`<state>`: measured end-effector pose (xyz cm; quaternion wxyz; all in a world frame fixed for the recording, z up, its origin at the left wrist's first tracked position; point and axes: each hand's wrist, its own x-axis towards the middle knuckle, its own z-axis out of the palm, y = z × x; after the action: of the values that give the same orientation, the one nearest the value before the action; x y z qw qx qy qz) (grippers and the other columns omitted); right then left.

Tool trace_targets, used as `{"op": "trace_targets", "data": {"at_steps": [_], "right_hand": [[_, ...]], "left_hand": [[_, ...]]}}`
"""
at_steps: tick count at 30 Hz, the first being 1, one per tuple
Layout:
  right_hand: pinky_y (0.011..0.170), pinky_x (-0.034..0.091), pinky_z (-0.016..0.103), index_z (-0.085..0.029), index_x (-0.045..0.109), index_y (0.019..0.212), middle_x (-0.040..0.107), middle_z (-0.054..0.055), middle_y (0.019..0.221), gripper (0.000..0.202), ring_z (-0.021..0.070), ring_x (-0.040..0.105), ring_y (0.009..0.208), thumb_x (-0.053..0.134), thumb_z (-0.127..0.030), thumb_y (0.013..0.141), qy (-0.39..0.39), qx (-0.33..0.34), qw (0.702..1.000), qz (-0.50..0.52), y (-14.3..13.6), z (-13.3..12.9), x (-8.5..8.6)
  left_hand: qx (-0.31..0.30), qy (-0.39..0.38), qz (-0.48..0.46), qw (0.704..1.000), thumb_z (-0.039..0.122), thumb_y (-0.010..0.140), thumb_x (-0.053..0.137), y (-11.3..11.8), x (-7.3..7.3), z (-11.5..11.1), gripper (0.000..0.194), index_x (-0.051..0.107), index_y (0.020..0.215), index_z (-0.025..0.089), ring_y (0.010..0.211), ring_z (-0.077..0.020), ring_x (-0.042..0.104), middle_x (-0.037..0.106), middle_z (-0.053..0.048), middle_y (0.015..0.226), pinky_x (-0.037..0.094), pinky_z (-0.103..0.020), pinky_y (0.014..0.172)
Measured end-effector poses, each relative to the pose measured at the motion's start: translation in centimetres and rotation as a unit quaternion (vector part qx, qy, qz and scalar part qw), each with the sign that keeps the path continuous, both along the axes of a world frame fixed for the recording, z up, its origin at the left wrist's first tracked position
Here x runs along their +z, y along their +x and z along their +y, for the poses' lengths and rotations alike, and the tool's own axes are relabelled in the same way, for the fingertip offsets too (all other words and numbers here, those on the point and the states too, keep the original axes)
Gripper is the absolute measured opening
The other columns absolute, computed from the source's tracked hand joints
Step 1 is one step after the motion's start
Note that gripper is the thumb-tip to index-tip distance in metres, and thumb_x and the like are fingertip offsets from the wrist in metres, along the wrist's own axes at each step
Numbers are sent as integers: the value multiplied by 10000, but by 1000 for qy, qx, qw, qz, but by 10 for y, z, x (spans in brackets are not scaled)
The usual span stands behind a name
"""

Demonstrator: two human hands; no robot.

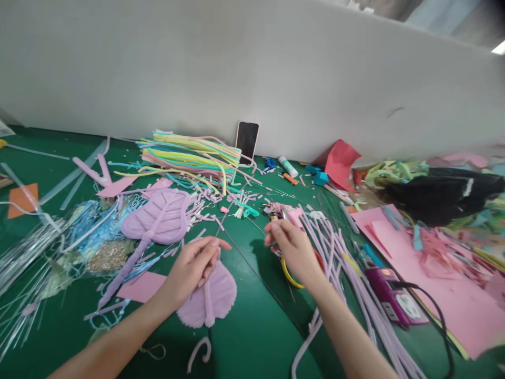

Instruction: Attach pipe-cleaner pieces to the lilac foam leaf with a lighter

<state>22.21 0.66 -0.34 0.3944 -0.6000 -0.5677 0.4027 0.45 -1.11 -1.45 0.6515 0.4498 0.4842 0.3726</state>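
My left hand (pixel 199 263) is closed at the upper end of a lilac fuzzy leaf shape (pixel 223 295) with a scalloped lower edge and a thick midrib. The fingers cover that end of it. My right hand (pixel 290 245) has its fingers curled in a pinch, and what lies between them is too small to make out. Beneath this hand show the yellow and red loops of what look like scissors (pixel 291 275); the hand hides their middle. Beside it runs a bundle of lilac pipe cleaners (pixel 355 295). A second lilac leaf (pixel 158 216) with a wrapped stem lies left.
A pile of coloured pipe cleaners (pixel 189 155) lies at the back, by a phone (pixel 247 141) leaning on the grey partition (pixel 197 63). A purple device (pixel 394 297) with a black cable stands right, beside pink sheets (pixel 445 295). Netting and silvery strands (pixel 29 263) spread left.
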Motion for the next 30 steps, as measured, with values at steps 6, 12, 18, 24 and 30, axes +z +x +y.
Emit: {"op": "trace_targets", "data": {"at_steps": [6,12,18,24,30], "right_hand": [[644,473,258,-192,666,1019,680,50,881,354,147,600,757,654,-454,781,-55,58,977,199,-49,-28,-8],[559,381,241,-188,661,751,522,-56,530,208,85,448,521,703,-391,759,-39,74,956,282,-61,-29,-4],[579,394,247,-185,678,730,541,-49,518,223,97,471,536,716,-405,739,-43,67,962,263,-57,-31,0],[606,429,243,-196,682,712,646,-9,676,213,109,539,617,727,-404,721,-35,44,968,243,-55,-31,-3],[585,438,246,-199,699,735,665,17,724,232,128,555,656,725,-428,712,-34,25,972,233,-53,-29,-5]], "left_hand": [[-107,-7,-21,994,540,856,512,2,-1,-8,426,649,830,138,387,-36,319,407,60,555,232,-151,339],[-134,19,-16,991,526,867,513,-1,1,-11,419,661,818,137,398,-40,318,403,60,520,239,-157,367],[-151,37,-12,988,501,878,504,-3,1,-10,414,684,803,135,409,-54,349,410,52,504,274,-171,388],[-146,64,32,987,502,871,516,-3,5,-9,390,641,791,141,420,-59,362,423,55,521,271,-179,401],[-88,94,37,991,451,815,613,-4,11,-5,282,566,799,173,440,-64,436,504,50,621,346,-184,410]]}}
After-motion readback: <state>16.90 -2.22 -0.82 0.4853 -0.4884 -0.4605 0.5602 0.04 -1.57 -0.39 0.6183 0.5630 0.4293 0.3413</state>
